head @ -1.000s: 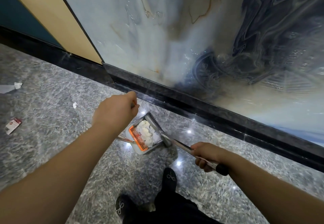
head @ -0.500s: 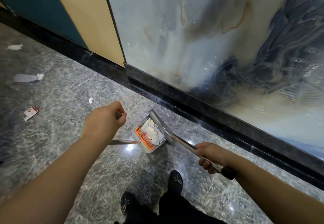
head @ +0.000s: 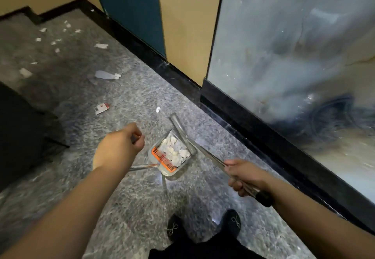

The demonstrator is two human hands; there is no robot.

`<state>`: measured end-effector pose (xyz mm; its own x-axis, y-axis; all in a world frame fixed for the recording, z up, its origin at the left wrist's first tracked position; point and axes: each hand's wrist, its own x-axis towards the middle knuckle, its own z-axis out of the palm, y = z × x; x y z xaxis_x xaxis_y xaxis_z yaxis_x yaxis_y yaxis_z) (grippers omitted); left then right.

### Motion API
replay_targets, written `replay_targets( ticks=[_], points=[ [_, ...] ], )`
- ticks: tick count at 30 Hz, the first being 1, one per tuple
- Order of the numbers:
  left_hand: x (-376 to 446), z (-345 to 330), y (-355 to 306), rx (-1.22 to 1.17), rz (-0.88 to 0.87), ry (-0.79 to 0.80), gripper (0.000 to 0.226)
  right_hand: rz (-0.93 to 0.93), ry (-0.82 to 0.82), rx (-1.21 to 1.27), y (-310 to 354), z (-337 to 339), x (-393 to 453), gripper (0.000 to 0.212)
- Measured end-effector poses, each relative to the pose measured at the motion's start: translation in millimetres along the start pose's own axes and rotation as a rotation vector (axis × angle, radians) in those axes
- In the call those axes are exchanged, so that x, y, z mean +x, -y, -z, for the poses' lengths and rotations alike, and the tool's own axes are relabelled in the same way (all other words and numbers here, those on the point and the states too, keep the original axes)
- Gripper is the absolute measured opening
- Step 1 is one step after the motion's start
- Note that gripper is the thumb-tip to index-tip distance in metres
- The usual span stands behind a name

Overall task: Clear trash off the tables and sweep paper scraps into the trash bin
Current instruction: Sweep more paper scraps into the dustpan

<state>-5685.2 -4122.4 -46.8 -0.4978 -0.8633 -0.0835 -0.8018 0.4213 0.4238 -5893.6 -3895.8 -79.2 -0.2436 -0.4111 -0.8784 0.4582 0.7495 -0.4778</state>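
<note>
The left hand is curled around a metal handle that runs down to the dustpan; the grip is clamped on this handle. The right hand is wrapped around a second metal handle, with its black end cap protruding behind the hand; this grip is likewise clamped. The second handle leads to a grey broom head resting at the dustpan's far side, touching its rim.

The dustpan sits low over the speckled grey floor, near the black skirting of the wall. It contains a heap of white paper scraps and carries an orange comb strip along its near edge.

Loose items on the floor, all apart from the dustpan:
- one small white scrap, just beyond the broom head;
- a red and white wrapper, further left;
- a pale crumpled piece, beyond the wrapper;
- a scatter of small white scraps toward the far left corner of the floor.

A dark object occupies the left edge; its identity cannot be determined. Two black shoes stand on the floor at the bottom, toes toward the dustpan.
</note>
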Motion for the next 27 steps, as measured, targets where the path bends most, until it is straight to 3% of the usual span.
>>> replay_targets(
  ticks=[14, 27],
  points=[
    [-27, 86, 125, -0.045, 0.293, -0.211, 0.008, 0.081, 0.119, -0.187, 63, -125, 39, 0.019],
    [56, 87, 156, -0.005, 0.427, -0.218, 0.007, 0.055, 0.1, -0.276, 165, -144, 145, 0.02]
  ],
)
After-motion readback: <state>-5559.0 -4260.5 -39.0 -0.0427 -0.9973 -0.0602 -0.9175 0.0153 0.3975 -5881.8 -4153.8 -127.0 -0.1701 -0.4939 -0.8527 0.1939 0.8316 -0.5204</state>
